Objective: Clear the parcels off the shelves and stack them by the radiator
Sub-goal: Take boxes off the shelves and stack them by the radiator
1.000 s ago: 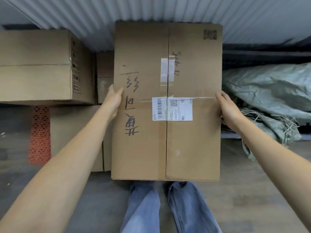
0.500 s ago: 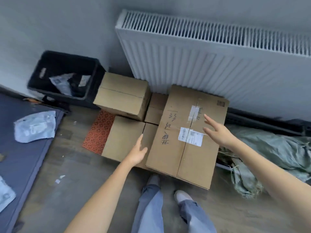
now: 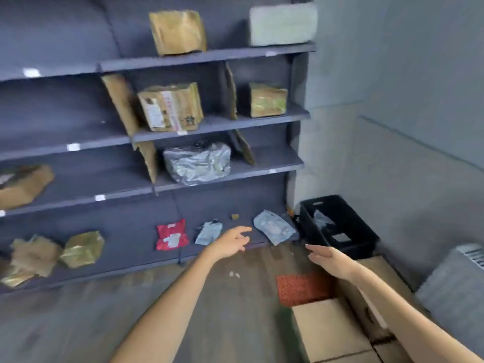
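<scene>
Here both hands are free: the left hand [image 3: 231, 242] and right hand [image 3: 328, 258] hang mid-frame with loose, straight fingers, holding nothing. At lower right, cardboard boxes [image 3: 330, 328] lie stacked beside the radiator [image 3: 455, 292]. Farther off, the shelves [image 3: 209, 57] fill the upper left, with parcels left: a red packet [image 3: 171, 235] on the lowest board, a silver bag [image 3: 197, 163] above it, a taped box [image 3: 170, 107] higher up. Best, I judge, to take the nearest low packets first, two-handed. Labels are blurred; no writing is readable
</scene>
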